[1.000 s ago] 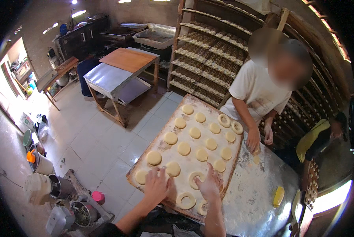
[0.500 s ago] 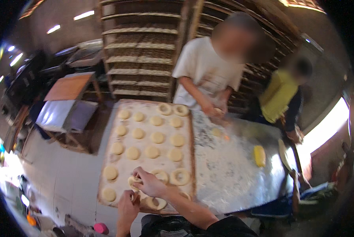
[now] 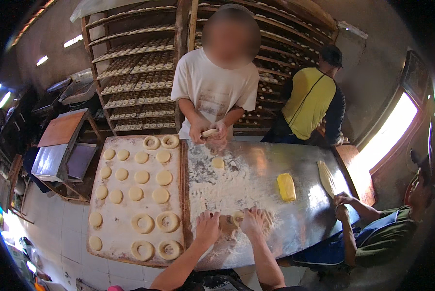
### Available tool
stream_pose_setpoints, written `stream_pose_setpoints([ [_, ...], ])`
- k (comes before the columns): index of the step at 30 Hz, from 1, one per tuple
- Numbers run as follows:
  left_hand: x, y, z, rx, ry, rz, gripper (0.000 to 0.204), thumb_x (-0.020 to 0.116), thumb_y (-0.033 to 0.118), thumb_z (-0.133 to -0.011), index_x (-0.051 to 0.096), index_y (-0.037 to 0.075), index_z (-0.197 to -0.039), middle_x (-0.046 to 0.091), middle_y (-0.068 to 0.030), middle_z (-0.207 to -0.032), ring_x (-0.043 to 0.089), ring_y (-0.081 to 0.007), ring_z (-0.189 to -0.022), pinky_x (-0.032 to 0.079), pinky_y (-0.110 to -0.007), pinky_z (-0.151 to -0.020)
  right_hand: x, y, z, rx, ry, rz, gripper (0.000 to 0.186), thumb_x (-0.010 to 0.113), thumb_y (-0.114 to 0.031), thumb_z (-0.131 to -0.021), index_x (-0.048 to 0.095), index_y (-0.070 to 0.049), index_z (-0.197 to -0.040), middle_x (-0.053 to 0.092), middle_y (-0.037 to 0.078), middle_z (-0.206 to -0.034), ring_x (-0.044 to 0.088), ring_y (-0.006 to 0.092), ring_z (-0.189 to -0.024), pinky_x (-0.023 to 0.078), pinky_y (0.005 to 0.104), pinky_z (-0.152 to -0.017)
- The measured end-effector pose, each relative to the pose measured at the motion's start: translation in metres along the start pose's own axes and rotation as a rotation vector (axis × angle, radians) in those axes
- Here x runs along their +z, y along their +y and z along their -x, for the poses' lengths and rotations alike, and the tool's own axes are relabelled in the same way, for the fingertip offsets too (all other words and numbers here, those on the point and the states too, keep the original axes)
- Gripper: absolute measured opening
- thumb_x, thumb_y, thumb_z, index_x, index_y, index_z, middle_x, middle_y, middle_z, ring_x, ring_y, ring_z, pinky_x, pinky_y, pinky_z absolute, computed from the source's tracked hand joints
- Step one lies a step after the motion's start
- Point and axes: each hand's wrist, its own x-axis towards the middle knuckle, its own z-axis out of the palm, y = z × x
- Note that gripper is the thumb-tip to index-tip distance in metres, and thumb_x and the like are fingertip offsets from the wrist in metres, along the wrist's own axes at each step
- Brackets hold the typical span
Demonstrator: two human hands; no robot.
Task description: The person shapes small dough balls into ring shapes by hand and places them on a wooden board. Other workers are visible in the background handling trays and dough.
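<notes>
My left hand [image 3: 208, 229] rests on the floury metal tabletop beside the tray, its fingers apart and with nothing visible in them. To its right, my right hand [image 3: 253, 224] has its thumb and fingertips at a small round piece of dough [image 3: 237, 218]. The dough lies between both hands, partly covered by the right one. Left of my hands, a floured board [image 3: 126, 228] bears several flat dough discs [image 3: 136, 194] and several dough rings [image 3: 168, 221], the rings near the front right and far right corners.
Opposite, a person in a white shirt [image 3: 217, 87] shapes dough. Another person's hands [image 3: 343, 203] hold a long dough strip [image 3: 326, 179] at right. A yellow block [image 3: 286, 187] and a small dough piece [image 3: 218, 162] lie on the metal table [image 3: 256, 160]. Behind stand loaded racks [image 3: 139, 72].
Both hands have moved right, off the board and onto the floury metal table. The view has swung right, bringing the person at the right edge into sight.
</notes>
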Motion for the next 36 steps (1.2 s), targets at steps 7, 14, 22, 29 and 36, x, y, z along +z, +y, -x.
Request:
stream_pose_setpoints([
  [7, 0.003, 0.034, -0.005, -0.266, -0.09, 0.549, 0.042, 0.074, 0.017, -0.086, 0.063, 0.0, -0.122, 0.07, -0.0197, -0.105, 0.069, -0.0338, -0.096, 0.054, -0.04, -0.082, -0.039, 0.01, -0.007, -0.094, -0.37, -0.856, 0.035, 0.079, -0.012, -0.076, 0.058, -0.004, -0.103, 0.065, 0.013, -0.095, 0.065, 0.038, -0.089, 0.052, 0.0433, -0.079],
  [14, -0.042, 0.062, 0.021, -0.226, 0.089, 0.917, 0.026, 0.074, 0.003, -0.086, 0.068, 0.003, -0.111, 0.072, -0.0146, -0.096, 0.071, -0.0295, -0.089, 0.056, -0.035, -0.078, -0.061, -0.02, -0.003, -0.243, -0.133, -0.695, 0.052, 0.074, 0.002, -0.078, 0.051, -0.007, -0.123, 0.063, 0.011, -0.099, 0.065, 0.0313, -0.093, 0.053, 0.0376, -0.078],
  [22, -0.047, 0.034, 0.035, -0.129, 0.762, 0.309, 0.057, 0.057, -0.013, -0.078, 0.044, 0.003, -0.131, 0.053, -0.0175, -0.122, 0.061, -0.0303, -0.101, 0.052, -0.038, -0.093, -0.046, -0.065, -0.003, -0.389, -0.87, -1.71, 0.05, 0.058, 0.0, -0.091, 0.044, -0.005, -0.139, 0.059, 0.012, -0.116, 0.062, 0.0263, -0.108, 0.048, 0.0343, -0.092],
  [29, -0.057, 0.004, 0.07, -0.146, 0.751, 1.428, 0.038, 0.052, 0.008, -0.095, 0.045, 0.008, -0.132, 0.067, -0.0133, -0.099, 0.067, -0.0228, -0.093, 0.051, -0.035, -0.077, -0.036, -0.128, 0.012, -0.329, -0.457, -1.379, 0.034, 0.053, -0.027, -0.102, 0.049, -0.008, -0.129, 0.066, 0.012, -0.097, 0.064, 0.0187, -0.092, 0.048, 0.0336, -0.086],
  [36, -0.108, -0.039, 0.112, -0.418, 0.545, 0.3, 0.039, 0.047, 0.043, -0.104, 0.048, 0.014, -0.13, 0.069, -0.0208, -0.081, 0.07, -0.0392, -0.073, 0.051, -0.055, -0.066, -0.062, -0.217, 0.033, -0.416, -0.791, -1.439, 0.06, 0.039, -0.061, -0.103, 0.049, -0.011, -0.135, 0.065, 0.006, -0.104, 0.057, 0.0112, -0.087, 0.047, 0.0283, -0.079],
])
